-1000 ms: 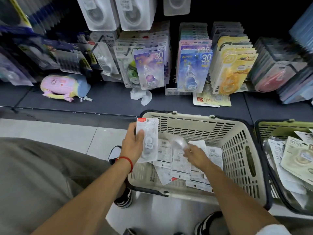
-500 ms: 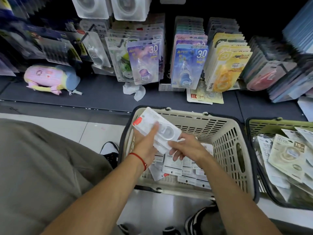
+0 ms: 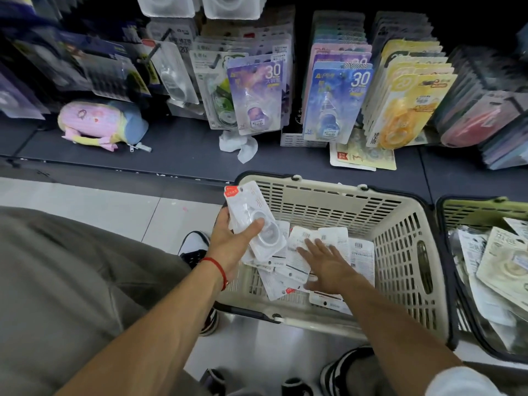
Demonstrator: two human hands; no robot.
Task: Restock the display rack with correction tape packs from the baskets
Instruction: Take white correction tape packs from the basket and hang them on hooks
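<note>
We've got dim far shelves point(image 3: 183, 150), brighter near floor point(image 3: 108, 212) — wide-angle bending at edges, soft corners, slight motion blur on right hand point(image 3: 325, 267).

Half a second ago both hands met on the white packs point(image 3: 251, 221) at the basket's point(image 3: 400, 232) left rim. Now the right hand point(image 3: 325, 264) has let go and dropped lower right, fingers spread flat over the loose packs point(image 3: 354, 247) inside. The left hand point(image 3: 231, 238) alone grips the stack.
</note>
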